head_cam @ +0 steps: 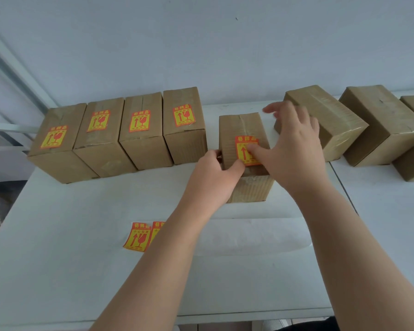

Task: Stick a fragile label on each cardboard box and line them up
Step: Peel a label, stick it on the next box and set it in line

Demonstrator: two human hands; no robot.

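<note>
Several labelled cardboard boxes (141, 130) stand side by side in a row at the back left of the white table (58, 259). A fifth box (239, 127) stands alone to their right, nearer to me, with a red and yellow fragile label (243, 145) on its top. My left hand (213, 177) grips this box at its left front corner. My right hand (294, 149) lies spread over the top, thumb pressing on the label. Unlabelled boxes (325, 115) stand at the back right.
A white backing sheet (249, 235) lies on the table in front of me, with two fragile labels (136, 236) at its left end, partly hidden by my left forearm. A second table (380, 223) adjoins on the right. A pale wall runs behind the boxes.
</note>
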